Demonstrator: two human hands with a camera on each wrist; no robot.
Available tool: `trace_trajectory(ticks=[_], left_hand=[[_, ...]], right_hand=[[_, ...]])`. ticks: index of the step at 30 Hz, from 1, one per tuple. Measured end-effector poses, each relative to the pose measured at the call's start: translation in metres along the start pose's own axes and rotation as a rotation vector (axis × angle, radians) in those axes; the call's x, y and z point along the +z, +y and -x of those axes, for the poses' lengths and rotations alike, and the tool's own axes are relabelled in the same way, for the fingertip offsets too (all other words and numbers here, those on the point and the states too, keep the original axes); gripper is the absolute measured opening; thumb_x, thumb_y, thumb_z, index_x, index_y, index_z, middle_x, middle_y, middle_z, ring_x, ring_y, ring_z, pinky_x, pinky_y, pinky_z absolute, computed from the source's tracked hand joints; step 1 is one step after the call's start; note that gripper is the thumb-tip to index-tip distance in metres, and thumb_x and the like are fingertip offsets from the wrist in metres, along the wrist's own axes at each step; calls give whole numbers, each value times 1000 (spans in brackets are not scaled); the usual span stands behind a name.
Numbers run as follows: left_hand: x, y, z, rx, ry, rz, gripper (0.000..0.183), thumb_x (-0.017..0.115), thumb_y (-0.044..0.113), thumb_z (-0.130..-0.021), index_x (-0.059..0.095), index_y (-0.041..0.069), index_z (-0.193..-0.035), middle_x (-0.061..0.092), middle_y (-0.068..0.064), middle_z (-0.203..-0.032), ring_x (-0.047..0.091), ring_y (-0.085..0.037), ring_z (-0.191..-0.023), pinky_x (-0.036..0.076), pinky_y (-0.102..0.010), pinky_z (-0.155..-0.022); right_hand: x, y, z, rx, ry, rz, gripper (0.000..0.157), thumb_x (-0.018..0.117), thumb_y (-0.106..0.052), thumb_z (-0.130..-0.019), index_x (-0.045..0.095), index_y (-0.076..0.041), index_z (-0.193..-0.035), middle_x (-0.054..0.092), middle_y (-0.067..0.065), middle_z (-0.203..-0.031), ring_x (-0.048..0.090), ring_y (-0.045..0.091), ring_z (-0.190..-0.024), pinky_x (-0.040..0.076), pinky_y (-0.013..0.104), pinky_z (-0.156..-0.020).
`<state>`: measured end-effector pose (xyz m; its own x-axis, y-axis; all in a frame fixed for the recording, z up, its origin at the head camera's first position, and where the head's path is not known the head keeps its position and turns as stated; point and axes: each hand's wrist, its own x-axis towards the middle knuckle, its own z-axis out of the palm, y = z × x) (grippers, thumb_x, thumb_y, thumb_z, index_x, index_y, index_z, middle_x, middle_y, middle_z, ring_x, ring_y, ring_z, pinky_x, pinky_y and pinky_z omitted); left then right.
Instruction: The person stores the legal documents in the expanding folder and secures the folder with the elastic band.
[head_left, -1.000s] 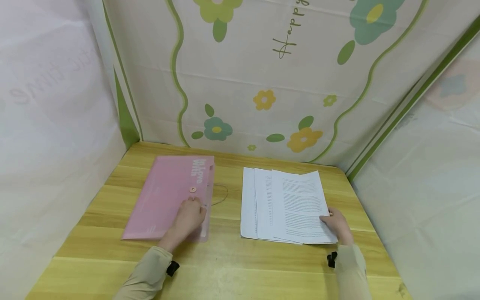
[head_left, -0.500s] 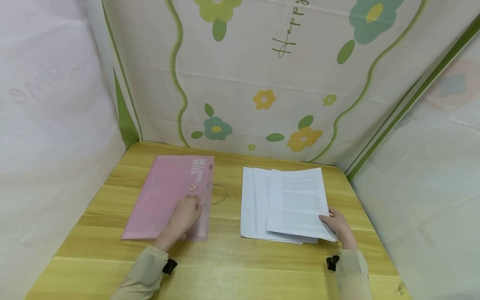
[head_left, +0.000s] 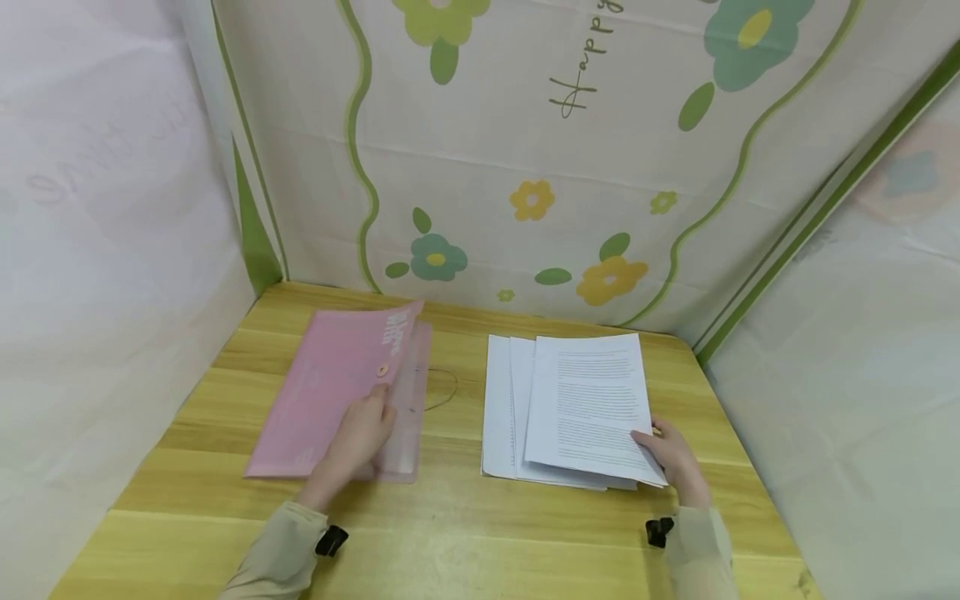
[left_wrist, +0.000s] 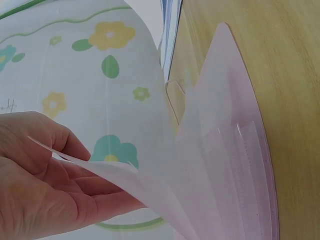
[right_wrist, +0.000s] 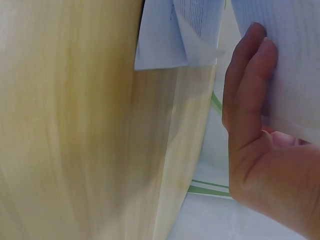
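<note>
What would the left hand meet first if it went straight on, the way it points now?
Probably the round button on the flap of the pink folder, just ahead of the left hand. The hand grips this flap; depth is unclear, so it might pass beneath.

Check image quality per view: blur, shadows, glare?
Head: light fairly even, faint sheen on the tabletop, print on the top sheet unreadable; left wrist: pink folder pale and hazy; right wrist: soft shadow across the tabletop, print beside the right hand blurred.
</note>
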<state>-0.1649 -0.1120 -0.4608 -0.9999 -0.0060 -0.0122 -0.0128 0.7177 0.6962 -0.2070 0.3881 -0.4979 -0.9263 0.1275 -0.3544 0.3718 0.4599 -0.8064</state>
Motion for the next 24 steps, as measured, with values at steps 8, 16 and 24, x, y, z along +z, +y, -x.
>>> trace_trajectory(ticks=[8,16,24], left_hand=[[-2,-4,0,25,39,5,48,49,6,-95,44,-13,-139,57,-11,-70,47,-16,-56,40,-27,-50],[-4,-9,-2,28,76,9,47,51,4,-92,47,-13,-136,63,-17,-78,52,-19,-59,43,-29,-51],[-6,-13,-3,70,153,66,41,57,-1,-85,60,-11,-125,63,-15,-77,52,-20,-64,43,-30,-57]], right_hand=[[6,-1,0,-6,0,-31,62,57,-19,-99,31,9,-147,64,9,-107,64,10,-76,55,30,-70],[14,-5,3,-1,-7,-83,68,59,-20,-99,25,9,-151,64,9,-110,63,8,-78,54,28,-69],[25,-10,7,-23,-28,-105,67,59,-21,-99,27,9,-150,64,14,-117,64,8,-82,54,27,-73]])
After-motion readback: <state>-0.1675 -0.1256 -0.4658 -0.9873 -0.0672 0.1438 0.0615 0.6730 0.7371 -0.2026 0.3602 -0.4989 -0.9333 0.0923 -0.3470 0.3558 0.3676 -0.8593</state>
